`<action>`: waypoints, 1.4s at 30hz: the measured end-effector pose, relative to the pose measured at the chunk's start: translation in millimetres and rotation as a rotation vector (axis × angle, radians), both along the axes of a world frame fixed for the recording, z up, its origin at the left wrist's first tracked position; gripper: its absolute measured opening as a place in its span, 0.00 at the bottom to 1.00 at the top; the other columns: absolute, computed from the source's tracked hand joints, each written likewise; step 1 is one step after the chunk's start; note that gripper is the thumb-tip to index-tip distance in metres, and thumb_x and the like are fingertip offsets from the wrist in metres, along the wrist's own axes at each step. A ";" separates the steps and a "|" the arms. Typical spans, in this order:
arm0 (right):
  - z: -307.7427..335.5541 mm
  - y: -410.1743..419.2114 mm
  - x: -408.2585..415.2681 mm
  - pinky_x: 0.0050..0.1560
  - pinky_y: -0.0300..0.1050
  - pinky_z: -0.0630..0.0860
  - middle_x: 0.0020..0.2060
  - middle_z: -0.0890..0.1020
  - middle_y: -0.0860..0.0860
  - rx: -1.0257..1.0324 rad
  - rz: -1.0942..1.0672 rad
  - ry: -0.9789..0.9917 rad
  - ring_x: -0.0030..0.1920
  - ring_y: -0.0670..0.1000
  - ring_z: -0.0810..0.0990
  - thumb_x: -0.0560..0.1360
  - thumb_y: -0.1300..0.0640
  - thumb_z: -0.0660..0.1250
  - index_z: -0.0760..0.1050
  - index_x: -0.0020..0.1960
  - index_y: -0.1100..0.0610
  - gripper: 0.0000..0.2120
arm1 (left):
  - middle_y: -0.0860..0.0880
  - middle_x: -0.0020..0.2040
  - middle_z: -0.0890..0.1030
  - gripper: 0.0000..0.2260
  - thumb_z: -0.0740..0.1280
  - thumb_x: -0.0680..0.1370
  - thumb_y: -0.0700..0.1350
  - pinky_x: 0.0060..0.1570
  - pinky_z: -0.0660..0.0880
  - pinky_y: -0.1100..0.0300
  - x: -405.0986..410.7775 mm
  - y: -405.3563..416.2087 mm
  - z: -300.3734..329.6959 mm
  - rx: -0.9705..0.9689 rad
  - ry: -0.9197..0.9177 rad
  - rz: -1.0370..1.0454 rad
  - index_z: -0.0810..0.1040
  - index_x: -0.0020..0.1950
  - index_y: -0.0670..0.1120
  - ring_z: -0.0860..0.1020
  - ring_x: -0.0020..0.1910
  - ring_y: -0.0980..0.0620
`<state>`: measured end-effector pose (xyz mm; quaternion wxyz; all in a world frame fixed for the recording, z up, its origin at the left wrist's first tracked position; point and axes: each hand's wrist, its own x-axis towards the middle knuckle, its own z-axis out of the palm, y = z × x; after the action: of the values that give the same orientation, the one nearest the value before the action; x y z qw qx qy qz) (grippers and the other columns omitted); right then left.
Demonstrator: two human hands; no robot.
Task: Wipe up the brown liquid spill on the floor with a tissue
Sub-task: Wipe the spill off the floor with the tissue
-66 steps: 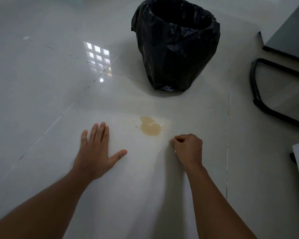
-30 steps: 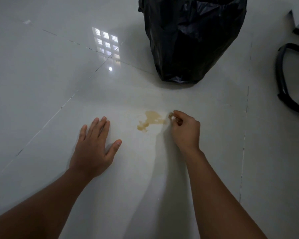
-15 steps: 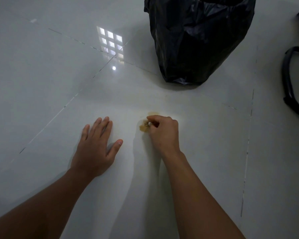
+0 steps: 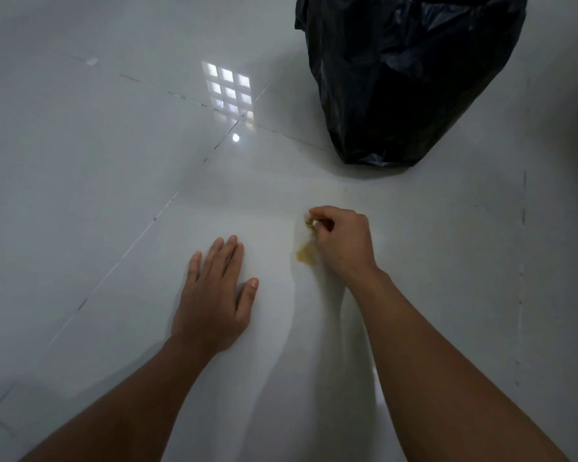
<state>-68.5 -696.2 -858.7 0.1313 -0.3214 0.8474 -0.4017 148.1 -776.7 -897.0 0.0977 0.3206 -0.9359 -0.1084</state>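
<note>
The fingers (image 4: 317,213) of the right hand (image 4: 342,243) are curled and pinch a small stained tissue (image 4: 309,223), which shows only a little at the fingertips, low against the white tiled floor (image 4: 80,195). The brown spill (image 4: 306,255) is a small patch on the floor, just on the near side of the tissue and touching the left edge of the right hand. The left hand (image 4: 214,301) lies flat on the floor, fingers straight and together, thumb spread, holding nothing; it is to the left of the spill and a little nearer to the person. A black trash bag (image 4: 397,78) stands on the floor beyond the spill, to the far right. A bright window reflection (image 4: 229,91) shines on the tiles to the left of the bag.
</note>
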 end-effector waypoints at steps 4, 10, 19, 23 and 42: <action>5.4 0.8 15.0 0.53 0.27 0.74 0.43 0.87 0.47 0.028 0.059 -0.044 0.47 0.46 0.83 0.72 0.69 0.66 0.86 0.48 0.55 0.14 | 0.43 0.77 0.66 0.29 0.53 0.79 0.55 0.75 0.58 0.41 0.2 1.4 -0.4 -0.004 0.001 -0.002 0.66 0.75 0.41 0.62 0.77 0.44; 10.6 9.0 28.7 0.55 0.36 0.77 0.43 0.87 0.49 0.089 0.090 -0.111 0.46 0.46 0.83 0.71 0.69 0.66 0.86 0.47 0.55 0.14 | 0.44 0.77 0.66 0.28 0.52 0.80 0.55 0.76 0.56 0.42 0.1 0.7 -1.4 0.012 0.014 0.006 0.66 0.76 0.41 0.61 0.78 0.45; -2.7 42.5 -16.5 0.53 0.24 0.67 0.49 0.85 0.47 -0.034 -0.264 -0.075 0.52 0.45 0.81 0.76 0.66 0.66 0.83 0.56 0.55 0.13 | 0.45 0.77 0.66 0.28 0.52 0.79 0.55 0.75 0.57 0.42 0.5 -1.7 -2.2 0.019 0.025 0.005 0.66 0.76 0.42 0.61 0.78 0.46; -6.1 30.5 -8.6 0.61 0.37 0.73 0.50 0.85 0.47 -0.010 -0.143 -0.059 0.55 0.47 0.81 0.76 0.65 0.66 0.83 0.55 0.54 0.13 | 0.46 0.78 0.65 0.28 0.52 0.79 0.55 0.76 0.56 0.42 0.2 -1.6 -1.7 0.023 0.015 0.013 0.66 0.76 0.43 0.60 0.78 0.47; -3.4 57.9 41.0 0.53 0.18 0.63 0.42 0.82 0.43 -0.153 -0.261 0.011 0.49 0.50 0.82 0.72 0.68 0.70 0.85 0.53 0.56 0.14 | 0.44 0.77 0.66 0.29 0.51 0.79 0.56 0.76 0.56 0.42 0.3 -0.5 -2.3 0.013 0.018 0.017 0.66 0.76 0.42 0.61 0.77 0.46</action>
<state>-27.5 -638.3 -862.1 0.0485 -0.2200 0.8497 -0.4768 148.4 -777.3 -899.3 0.1048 0.3281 -0.9315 -0.1166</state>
